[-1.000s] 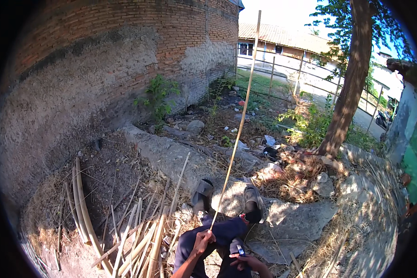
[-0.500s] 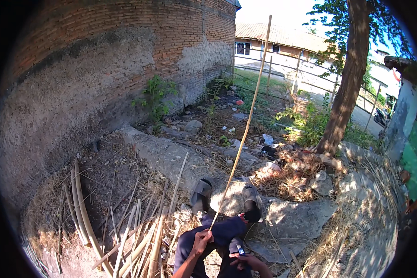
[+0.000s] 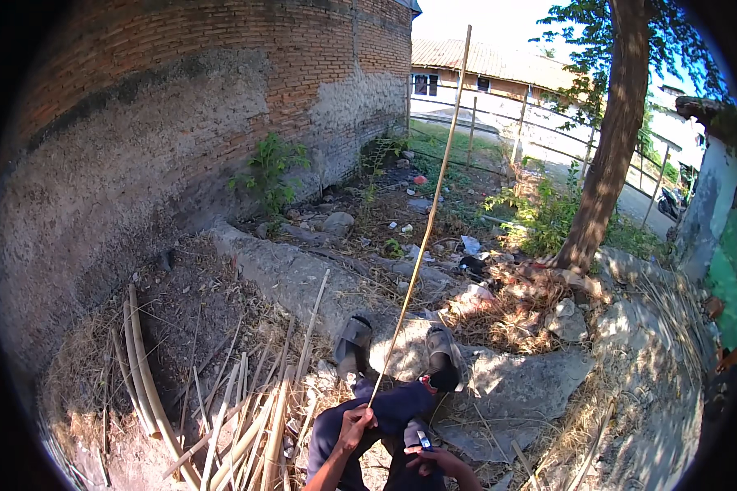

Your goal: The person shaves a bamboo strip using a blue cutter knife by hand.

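Yard (image 3: 190, 282), stick (image 3: 422, 240) more tilted than a second ago

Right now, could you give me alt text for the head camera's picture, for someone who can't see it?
A person's left hand holds a long, thin stick slanting upward and away, while the right hand holds a blue-and-white object too small to identify. Pale poles lie at lower left; beyond stand a brick wall and a tree.

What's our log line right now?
left hand: holds long thin tan wood-like stick | right hand: holds small blue-and-white object
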Action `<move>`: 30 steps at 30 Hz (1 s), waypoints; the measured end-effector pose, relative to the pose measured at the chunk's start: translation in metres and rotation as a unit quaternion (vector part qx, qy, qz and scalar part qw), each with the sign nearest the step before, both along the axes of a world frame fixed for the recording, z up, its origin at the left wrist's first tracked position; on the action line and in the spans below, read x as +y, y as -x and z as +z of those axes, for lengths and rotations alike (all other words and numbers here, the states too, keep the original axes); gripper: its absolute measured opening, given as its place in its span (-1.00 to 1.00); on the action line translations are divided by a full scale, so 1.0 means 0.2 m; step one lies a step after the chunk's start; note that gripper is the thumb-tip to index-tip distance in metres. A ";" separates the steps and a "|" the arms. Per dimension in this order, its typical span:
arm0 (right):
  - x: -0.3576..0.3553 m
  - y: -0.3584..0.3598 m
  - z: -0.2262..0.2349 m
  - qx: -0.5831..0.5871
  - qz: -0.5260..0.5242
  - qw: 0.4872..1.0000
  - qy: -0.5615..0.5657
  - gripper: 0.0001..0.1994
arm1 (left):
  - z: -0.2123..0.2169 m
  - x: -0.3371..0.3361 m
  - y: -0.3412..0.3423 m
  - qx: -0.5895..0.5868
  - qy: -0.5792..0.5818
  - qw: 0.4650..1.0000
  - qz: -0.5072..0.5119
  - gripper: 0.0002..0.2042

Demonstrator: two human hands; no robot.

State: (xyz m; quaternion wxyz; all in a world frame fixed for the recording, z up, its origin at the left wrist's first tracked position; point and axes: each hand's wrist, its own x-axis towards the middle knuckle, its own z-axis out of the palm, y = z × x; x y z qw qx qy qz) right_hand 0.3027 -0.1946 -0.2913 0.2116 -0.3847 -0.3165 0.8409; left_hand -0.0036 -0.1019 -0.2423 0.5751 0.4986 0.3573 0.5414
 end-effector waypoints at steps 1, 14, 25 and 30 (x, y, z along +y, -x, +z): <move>0.00 0.00 0.00 0.000 0.000 1.000 0.000 -0.48 | 0.00 0.00 0.00 0.009 -0.002 1.000 -0.002 -0.45; -0.01 -0.01 -0.05 0.016 -0.003 1.000 0.011 -0.49 | -0.04 -0.02 0.02 -0.026 0.040 0.999 -0.011 -0.35; 0.01 -0.02 -0.06 0.010 0.005 1.000 0.010 -0.49 | 0.02 0.00 0.00 -0.037 0.032 0.999 -0.016 -0.25; 0.01 -0.02 -0.07 0.006 0.010 1.000 0.019 -0.47 | 0.00 -0.01 0.00 -0.045 0.054 0.997 -0.017 -0.22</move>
